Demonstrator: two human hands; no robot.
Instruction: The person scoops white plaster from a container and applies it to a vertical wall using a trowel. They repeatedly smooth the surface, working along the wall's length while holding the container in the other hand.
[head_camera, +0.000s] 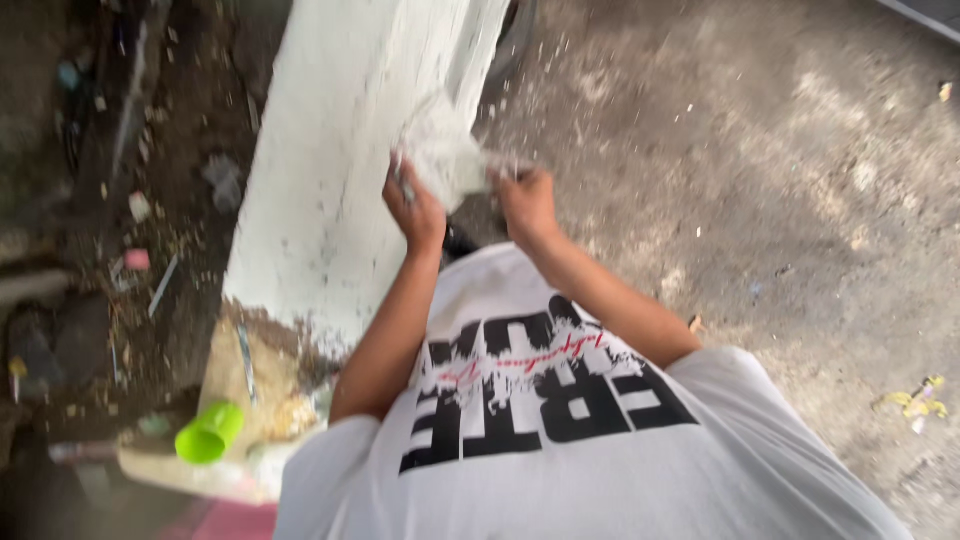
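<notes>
Head view looks straight down on a person in a white printed T-shirt (560, 440), both hands raised in front of the chest near the centre of the frame. The left hand (415, 205) and the right hand (525, 200) are each closed around a crumpled pale sheet (445, 155), something like paper or a thin bag, gripped at its two sides with the fingers curled tight; motion blur hides whether it is being torn, wrung or opened. The sheet sits just at 12 o'clock of the hands, up against the lower end of a white painted post (330, 170) that slants from 12 o'clock toward 8 o'clock. By my reading the step in hand is working the sheet between the two grips, and any further pull would call for the hands to move apart sideways. Open room lies at 3 o'clock, where the bare concrete floor (780, 200) carries only small scraps. At 9 o'clock the post edge is close to the left elbow, and beyond it lies littered dirt (120, 230). A bright green cup (208, 432) lies on its side at 8 o'clock, well apart from the hands.
</notes>
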